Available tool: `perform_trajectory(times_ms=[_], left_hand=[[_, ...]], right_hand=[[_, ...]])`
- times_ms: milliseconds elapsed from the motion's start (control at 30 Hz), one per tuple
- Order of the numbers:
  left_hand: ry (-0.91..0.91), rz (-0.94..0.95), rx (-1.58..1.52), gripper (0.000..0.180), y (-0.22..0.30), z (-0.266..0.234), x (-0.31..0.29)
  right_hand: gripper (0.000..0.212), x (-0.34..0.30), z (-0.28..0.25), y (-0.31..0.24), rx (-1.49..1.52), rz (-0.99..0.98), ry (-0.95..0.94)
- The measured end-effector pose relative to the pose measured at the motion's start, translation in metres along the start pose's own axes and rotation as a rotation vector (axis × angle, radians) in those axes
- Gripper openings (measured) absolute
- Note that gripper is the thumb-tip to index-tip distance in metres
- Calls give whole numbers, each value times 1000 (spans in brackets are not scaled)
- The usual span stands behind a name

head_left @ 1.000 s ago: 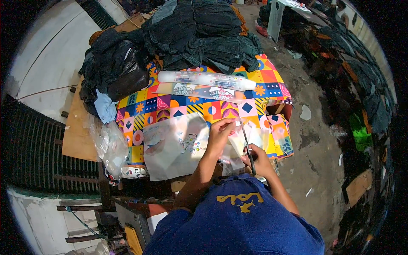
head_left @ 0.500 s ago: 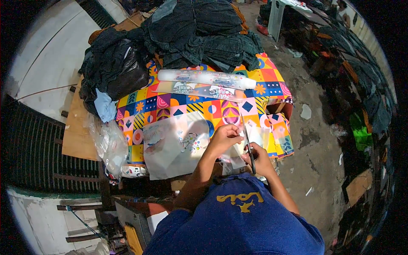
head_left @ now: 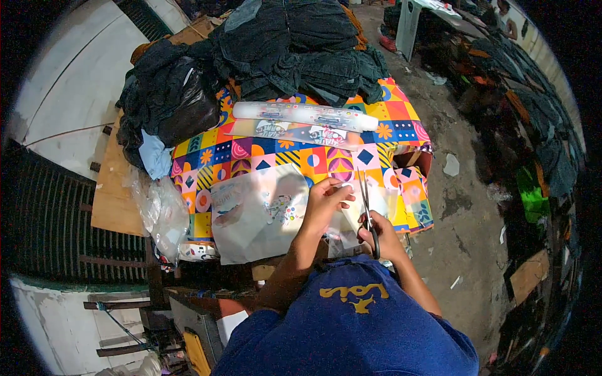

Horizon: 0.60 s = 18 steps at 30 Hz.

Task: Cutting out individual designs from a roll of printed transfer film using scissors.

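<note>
Partly hidden, sheet (head_left: 263,213) edge under left hand (head_left: 326,203), right hand (head_left: 379,235) gripping scissors (head_left: 367,207).

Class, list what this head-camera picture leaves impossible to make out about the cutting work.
- Head view: the scissors' blade gap, too thin and small.
- Where the blades meet the clear printed sheet: hidden by the left hand.
- Right hand fingers in the handles: too small.
</note>
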<state>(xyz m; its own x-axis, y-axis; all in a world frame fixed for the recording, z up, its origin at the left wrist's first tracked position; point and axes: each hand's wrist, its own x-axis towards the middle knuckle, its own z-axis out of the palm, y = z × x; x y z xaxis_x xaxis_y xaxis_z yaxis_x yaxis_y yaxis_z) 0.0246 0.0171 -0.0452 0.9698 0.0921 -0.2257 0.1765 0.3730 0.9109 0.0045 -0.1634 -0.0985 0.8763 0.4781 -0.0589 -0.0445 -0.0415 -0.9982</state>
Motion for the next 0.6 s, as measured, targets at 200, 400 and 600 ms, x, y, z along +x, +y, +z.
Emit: perform_trajectory(times_ms=[200, 400, 600], left_hand=[[-10, 5, -87, 15, -7, 2, -4], [-20, 27, -23, 15, -9, 8, -8], [-23, 43, 7, 15, -11, 10, -11]], right_hand=[[32, 0, -3, -5, -41, -35, -142], [39, 1, -3, -5, 4, -24, -157], [43, 2, -4, -3, 0, -52, -119]])
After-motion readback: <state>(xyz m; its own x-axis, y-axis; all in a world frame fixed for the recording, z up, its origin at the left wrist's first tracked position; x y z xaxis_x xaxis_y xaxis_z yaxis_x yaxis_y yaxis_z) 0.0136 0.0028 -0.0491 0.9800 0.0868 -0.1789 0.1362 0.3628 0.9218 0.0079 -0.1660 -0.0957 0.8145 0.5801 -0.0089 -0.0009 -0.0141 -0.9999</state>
